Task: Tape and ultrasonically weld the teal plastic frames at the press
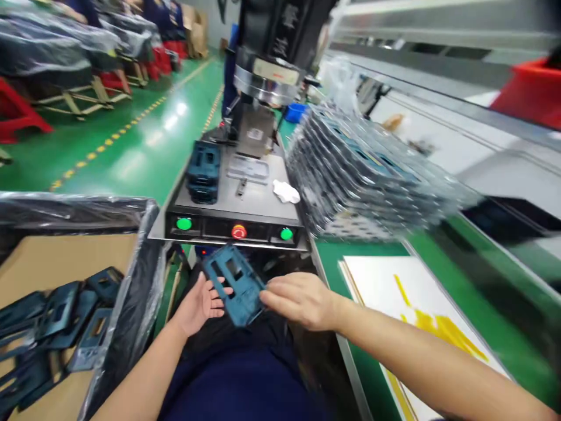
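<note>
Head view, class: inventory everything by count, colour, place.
Slotted plastic panel: 1, teal, centre
Loose panels: several, teal, in bin
Bin: 1, black, left
Panel stack: 1, teal, machine table
Press-like machine: 1, black, top
Buttons: 2, green, machine front
Stop button: 1, red, machine front
Crumpled scrap: 1, white, machine table
Tray stack: 1, clear, right
Board: 1, white, lower right
Strips: several, yellow, on board
Container: 1, blue, upper centre
Tub: 1, red, upper right
Stools: several, red, upper left
Left hand: 1, bare, at panel
Right hand: 1, bare, gripping panel
</note>
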`<state>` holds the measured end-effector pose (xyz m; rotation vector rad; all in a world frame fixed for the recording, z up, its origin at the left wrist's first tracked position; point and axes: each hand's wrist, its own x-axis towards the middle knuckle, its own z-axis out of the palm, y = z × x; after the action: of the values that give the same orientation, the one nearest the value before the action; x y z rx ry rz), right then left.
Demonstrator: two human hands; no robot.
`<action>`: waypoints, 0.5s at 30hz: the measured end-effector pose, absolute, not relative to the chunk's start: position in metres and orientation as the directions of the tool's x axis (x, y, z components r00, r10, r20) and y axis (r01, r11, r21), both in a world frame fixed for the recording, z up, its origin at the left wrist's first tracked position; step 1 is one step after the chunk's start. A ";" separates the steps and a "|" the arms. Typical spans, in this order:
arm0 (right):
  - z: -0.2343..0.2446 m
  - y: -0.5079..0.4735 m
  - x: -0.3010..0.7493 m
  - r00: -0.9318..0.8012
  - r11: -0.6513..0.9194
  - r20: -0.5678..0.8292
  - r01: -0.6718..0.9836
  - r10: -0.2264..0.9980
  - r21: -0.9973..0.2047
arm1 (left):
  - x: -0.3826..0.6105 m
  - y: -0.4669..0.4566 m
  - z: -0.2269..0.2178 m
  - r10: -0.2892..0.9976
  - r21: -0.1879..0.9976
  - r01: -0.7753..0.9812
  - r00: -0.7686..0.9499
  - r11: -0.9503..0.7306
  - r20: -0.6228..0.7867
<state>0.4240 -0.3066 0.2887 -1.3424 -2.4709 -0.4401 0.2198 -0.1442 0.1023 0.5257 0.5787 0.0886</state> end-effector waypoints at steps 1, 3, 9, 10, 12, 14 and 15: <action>0.278 -0.318 0.417 -0.521 0.523 0.358 0.846 0.775 0.100 | 0.220 -0.145 0.109 0.147 0.471 0.093 0.882 0.877 -0.448; 0.258 -0.339 0.407 -0.500 0.505 0.270 0.861 0.823 0.057 | 0.222 -0.149 0.120 0.037 0.470 0.176 0.911 0.865 -0.410; 0.234 -0.397 0.408 -0.220 0.238 0.204 0.969 0.954 -0.067 | 0.241 -0.165 0.132 -0.072 0.619 0.474 0.826 0.626 -0.559; 0.235 -0.409 0.417 -0.082 0.103 0.218 0.991 0.972 -0.086 | 0.244 -0.166 0.132 -0.058 0.622 0.489 0.811 0.612 -0.582; 0.240 -0.435 0.446 0.277 -0.255 0.242 0.960 0.930 -0.119 | 0.248 -0.168 0.131 -0.005 0.622 0.489 0.789 0.612 -0.615; 0.246 -0.461 0.486 0.631 -0.618 0.234 0.774 0.740 -0.136 | 0.250 -0.167 0.131 0.052 0.623 0.470 0.771 0.625 -0.634; 0.249 -0.474 0.506 0.776 -0.771 0.188 0.627 0.603 -0.112 | 0.251 -0.167 0.131 0.073 0.624 0.461 0.765 0.631 -0.640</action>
<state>0.5064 -0.4740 0.2494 -2.7993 -0.9767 -0.2109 0.2507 -0.1672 0.1310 0.8738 0.6812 -0.2432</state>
